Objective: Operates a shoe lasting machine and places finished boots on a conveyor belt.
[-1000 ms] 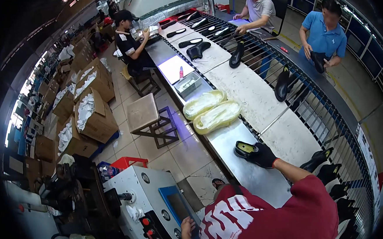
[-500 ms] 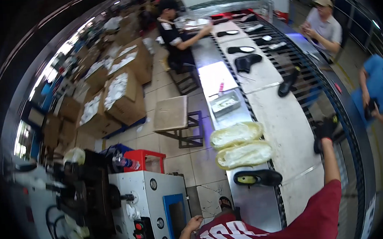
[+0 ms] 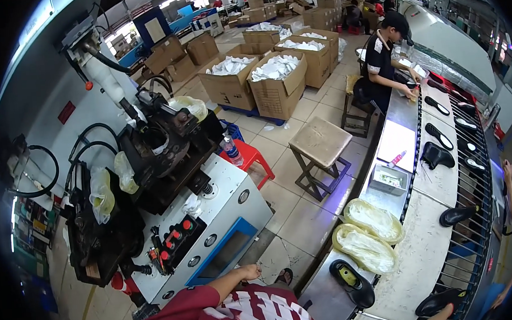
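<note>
At the lower right edge, my right hand (image 3: 446, 312) is at a black shoe (image 3: 439, 302) beside the conveyor rollers. Its fingers are mostly hidden, but they appear closed on the shoe. My left hand (image 3: 250, 272) hangs beside my body near the machine cabinet, fingers loosely curled with nothing visible in them. Another black shoe (image 3: 364, 295), yellowish inside its opening, lies on the metal ledge in front of me. Just beyond it are two long yellow plastic-covered pads (image 3: 364, 248) with whitish tops, side by side.
At left stands a machine cabinet (image 3: 234, 188) with red buttons. A stool (image 3: 320, 141) is beside the metal ledge. Further along are a grey tray (image 3: 389, 179), a black boot (image 3: 437, 155) and several shoes. A seated person (image 3: 386, 64) works there; cartons (image 3: 279, 88) stand behind.
My view has swung left, bringing the machine and cartons further in. My right hand now shows at the lower edge, still at a black shoe. My left hand stays low and curled.
</note>
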`<state>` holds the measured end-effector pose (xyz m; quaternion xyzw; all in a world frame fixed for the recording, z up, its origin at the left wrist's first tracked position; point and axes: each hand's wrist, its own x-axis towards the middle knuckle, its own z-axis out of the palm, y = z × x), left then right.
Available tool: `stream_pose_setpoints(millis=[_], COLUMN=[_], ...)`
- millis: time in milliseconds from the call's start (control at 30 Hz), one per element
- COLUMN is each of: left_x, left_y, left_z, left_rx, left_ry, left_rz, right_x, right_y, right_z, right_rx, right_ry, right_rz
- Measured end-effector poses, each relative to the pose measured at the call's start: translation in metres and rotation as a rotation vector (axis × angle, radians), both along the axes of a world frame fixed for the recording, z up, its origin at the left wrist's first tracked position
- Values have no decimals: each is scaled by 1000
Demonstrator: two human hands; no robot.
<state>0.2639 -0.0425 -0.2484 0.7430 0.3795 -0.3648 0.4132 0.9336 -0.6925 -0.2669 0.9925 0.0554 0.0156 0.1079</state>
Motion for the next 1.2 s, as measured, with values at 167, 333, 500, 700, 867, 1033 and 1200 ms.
stream_pose_setpoints(millis=[167, 333, 500, 700, 867, 1033, 1200], left_x=[-1, -12, -19, -42, -54, -36, -6], left_y=[6, 23, 49, 76, 89, 95, 113], left_z=[2, -24, -61, -54, -45, -12, 68], left_rx=[19, 0, 11, 94, 19, 68, 3], left_ry=[18, -93, -99, -145, -23, -183, -410], left_rz=[-89, -250, -215, -271, -412, -288, -140], right_x=[-104, -223, -349, -468, -515, -504, -449], right_y=[-27, -30, -23, 93, 175, 231, 293], right_z=[77, 172, 176, 301, 303, 254, 249], right_rx=[150, 344, 462, 658, 566, 424, 502], right_ry=[-3, -73, -359, 216, 546, 535, 301], right_rz=[-204, -448, -211, 176, 565, 870, 1041])
